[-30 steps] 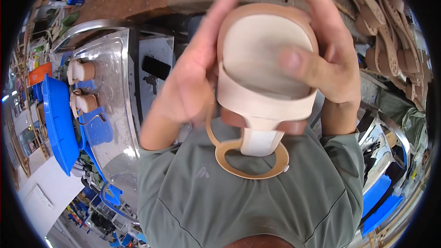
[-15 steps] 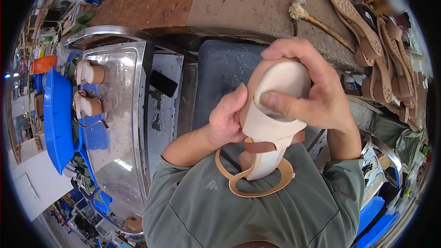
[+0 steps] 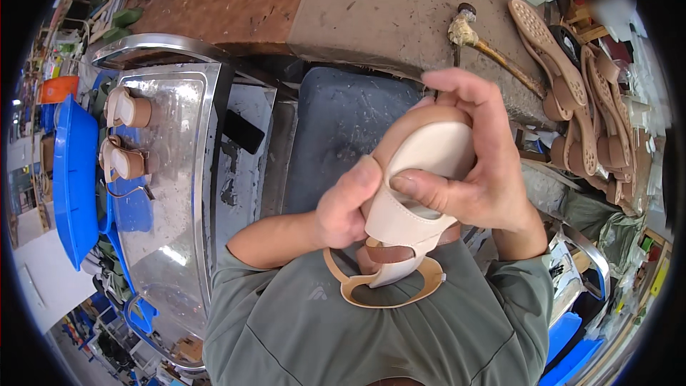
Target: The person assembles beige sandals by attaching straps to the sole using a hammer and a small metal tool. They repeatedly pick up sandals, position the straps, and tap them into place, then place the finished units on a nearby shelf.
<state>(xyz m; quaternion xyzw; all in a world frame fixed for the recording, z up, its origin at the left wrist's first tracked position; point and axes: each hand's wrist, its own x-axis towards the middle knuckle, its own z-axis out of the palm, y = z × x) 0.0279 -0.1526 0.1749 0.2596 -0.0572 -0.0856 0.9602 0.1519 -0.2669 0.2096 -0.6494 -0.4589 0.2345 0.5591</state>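
A cream sandal (image 3: 404, 218) with a brown strap and a tan sole is held in front of my chest, its toe end pointing away from me. My left hand (image 3: 348, 204) grips the side of its sole, thumb along the edge. At the toe, my right hand (image 3: 475, 161) holds it with the thumb pressed at the opening of the cream upper and the fingers curved over the far rim. A tan ankle strap (image 3: 391, 299) hangs in loops at the heel, against my shirt. The underside of the sandal is hidden.
A hammer (image 3: 493, 48) lies on the brown workbench (image 3: 371, 18). Several tan wedge soles (image 3: 550, 57) are stacked at its right end. On the left, two sandals (image 3: 127, 111) stand on a clear-covered metal-framed trolley (image 3: 168, 193), beside a black phone (image 3: 243, 131) and a blue tray (image 3: 76, 182).
The sandal and both hands have come slightly lower and left in the view. My right fingers have lifted a little off the toe edge. The whole scene has shifted with the head.
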